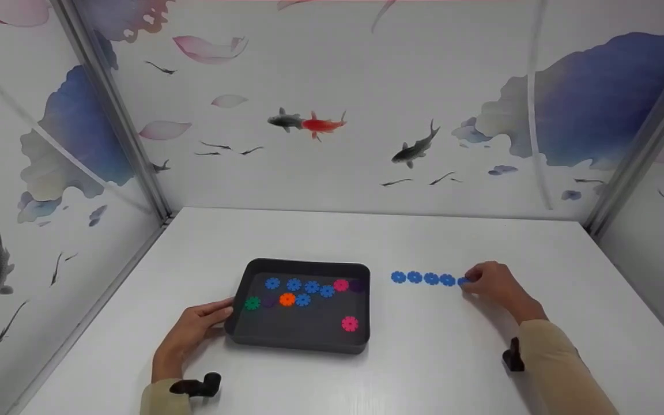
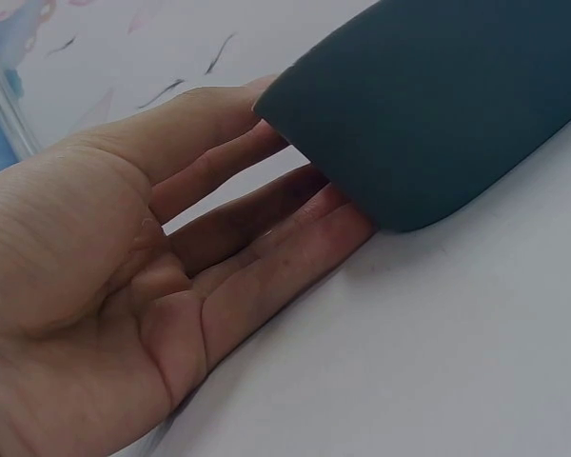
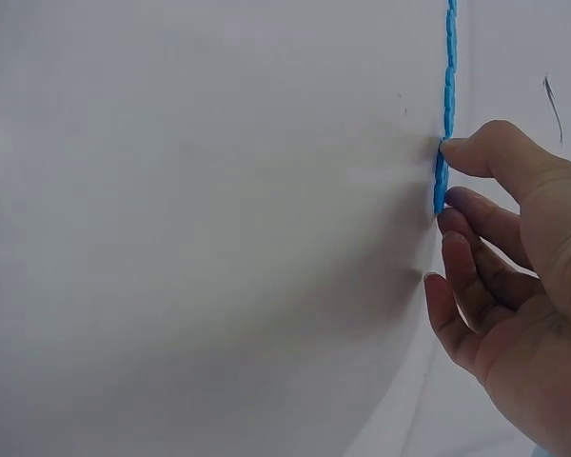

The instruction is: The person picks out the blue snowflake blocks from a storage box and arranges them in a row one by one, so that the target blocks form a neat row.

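A dark grey tray [image 1: 297,340] lies on the white table, left of the middle. My left hand [image 1: 193,328] touches its left wall, with fingers [image 2: 285,262] fairly straight against the outer side in the left wrist view. To the right of the tray runs a row of blue flower-shaped plastic discs [image 1: 431,279]. My right hand [image 1: 496,288] pinches the blue disc [image 1: 463,282] at the row's right end between thumb and fingers. From the right wrist view, the row appears edge-on as a thin blue strip [image 3: 449,86]; whether the discs interlock I cannot tell.
Inside the tray lie several blue discs [image 1: 312,286], two pink discs [image 1: 350,324], an orange disc [image 1: 287,299], a green disc [image 1: 252,303] and dark purple discs [image 1: 357,286]. Printed wall panels [image 1: 332,173] stand behind the table and at both sides.
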The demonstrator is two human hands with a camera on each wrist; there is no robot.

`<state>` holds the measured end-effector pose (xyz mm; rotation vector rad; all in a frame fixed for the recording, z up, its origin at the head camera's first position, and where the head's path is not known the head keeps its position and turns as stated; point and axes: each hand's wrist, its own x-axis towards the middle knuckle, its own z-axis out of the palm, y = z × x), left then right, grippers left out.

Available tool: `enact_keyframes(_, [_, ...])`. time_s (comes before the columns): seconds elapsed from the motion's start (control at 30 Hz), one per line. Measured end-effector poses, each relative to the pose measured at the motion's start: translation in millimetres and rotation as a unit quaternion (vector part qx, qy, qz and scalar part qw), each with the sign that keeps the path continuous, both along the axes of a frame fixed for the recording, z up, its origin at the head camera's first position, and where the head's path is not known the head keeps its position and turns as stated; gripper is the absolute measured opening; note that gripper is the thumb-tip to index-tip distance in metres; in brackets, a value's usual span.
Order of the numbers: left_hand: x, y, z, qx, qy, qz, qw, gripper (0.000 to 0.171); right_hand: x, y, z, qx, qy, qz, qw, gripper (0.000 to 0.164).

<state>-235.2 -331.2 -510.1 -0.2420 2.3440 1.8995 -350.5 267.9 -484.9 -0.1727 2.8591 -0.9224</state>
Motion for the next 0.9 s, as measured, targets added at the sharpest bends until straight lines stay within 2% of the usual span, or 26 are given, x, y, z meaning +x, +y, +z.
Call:
enact_keyframes(0.23, [-0.4, -1.2, -1.0, -0.005, 0.001, -0.009, 0.9999, 0.056, -0.3, -3.7, 1.0, -0.005, -0.005, 0.005, 1.000, 0.041])
enact_keyframes(0.43, [-1.6, -2.2, -1.4, -0.005, -0.002, -0.001, 1.0000, 0.056, -5.3, -10.5, 7.3, -0.025, 0.043, 0.012, 0.999, 0.045])
enact_keyframes(0.73, [-1.2, -1.0, -1.5, -0.003, -0.003, 0.009, 1.0000, 0.054, -1.4, -53.7, 26.0, -0.080, 0.096, 0.028, 0.992, 0.049])
enact_keyframes(0.9, [-0.9, -1.1, -0.6, -0.007, 0.003, -0.006, 1.0000, 0.056, 2.8, -83.1, 32.7, -0.106, 0.103, 0.041, 0.988, 0.049])
